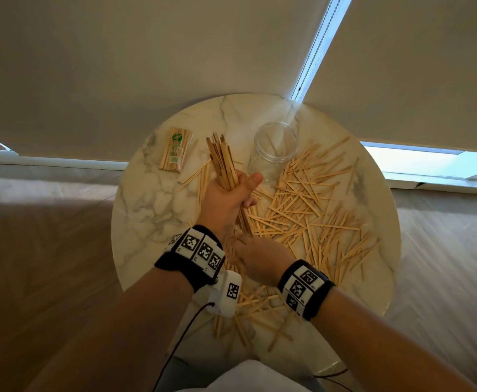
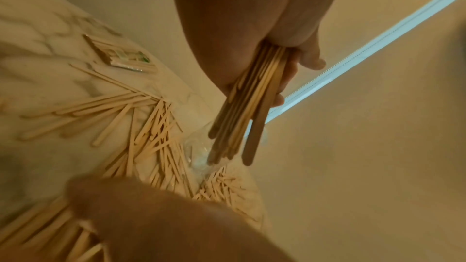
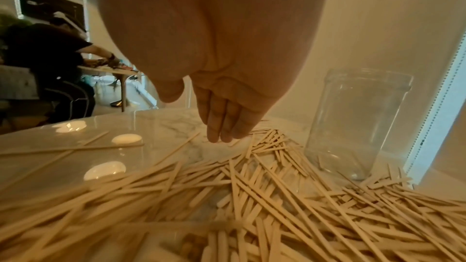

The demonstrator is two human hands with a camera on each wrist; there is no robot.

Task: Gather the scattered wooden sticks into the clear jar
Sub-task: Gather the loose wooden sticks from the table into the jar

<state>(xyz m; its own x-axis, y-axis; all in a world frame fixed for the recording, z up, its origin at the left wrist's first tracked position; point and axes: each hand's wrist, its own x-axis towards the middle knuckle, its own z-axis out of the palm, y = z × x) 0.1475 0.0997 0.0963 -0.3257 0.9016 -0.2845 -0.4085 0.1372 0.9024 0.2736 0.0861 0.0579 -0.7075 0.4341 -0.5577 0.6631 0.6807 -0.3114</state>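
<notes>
My left hand (image 1: 229, 195) is raised above the round marble table (image 1: 146, 205) and grips a thick bundle of wooden sticks (image 1: 222, 162), its upper end fanned out to the left of the clear jar (image 1: 274, 149). The left wrist view shows the bundle (image 2: 248, 107) pointing down toward the blurred jar (image 2: 201, 158). The jar stands upright and looks empty. Scattered sticks (image 1: 302, 202) cover the table's right and near parts. My right hand (image 1: 255, 257) hovers low over the sticks just below the left wrist. Its fingers (image 3: 221, 127) are straight and hold nothing.
A wrapped pack of sticks (image 1: 176, 149) lies at the table's far left. Bare marble shows on the left side. Window blinds hang close behind the table. In the right wrist view a person (image 3: 50, 63) sits at another table far off.
</notes>
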